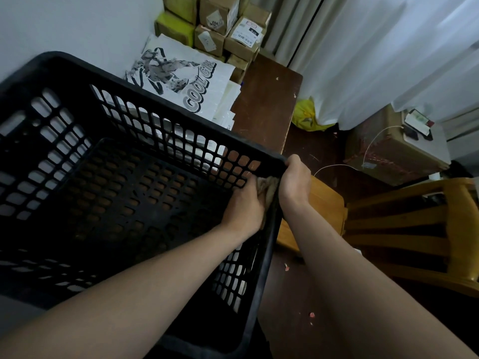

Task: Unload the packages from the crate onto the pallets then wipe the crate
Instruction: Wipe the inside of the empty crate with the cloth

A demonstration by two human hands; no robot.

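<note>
Both hands meet at the far right corner of the black crate (261, 281) — the left hand (243, 203) inside, clutching a beige cloth (268, 187) against the wall, the right hand (295, 180) curled over the rim from outside. Boxed packages (228, 29) sit stacked against the wall beyond.

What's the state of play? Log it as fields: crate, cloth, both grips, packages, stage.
crate: black slatted plastic, no packages inside
cloth: beige, bunched, pressed on the crate's inner side near its far right corner
left grip: holds the cloth inside the crate
right grip: curled over the crate's rim at that corner
packages: printed white bag and stacked cardboard boxes, beyond the crate
stage: crate looks unloaded; wiping step
nearby: wooden chair at right
</note>
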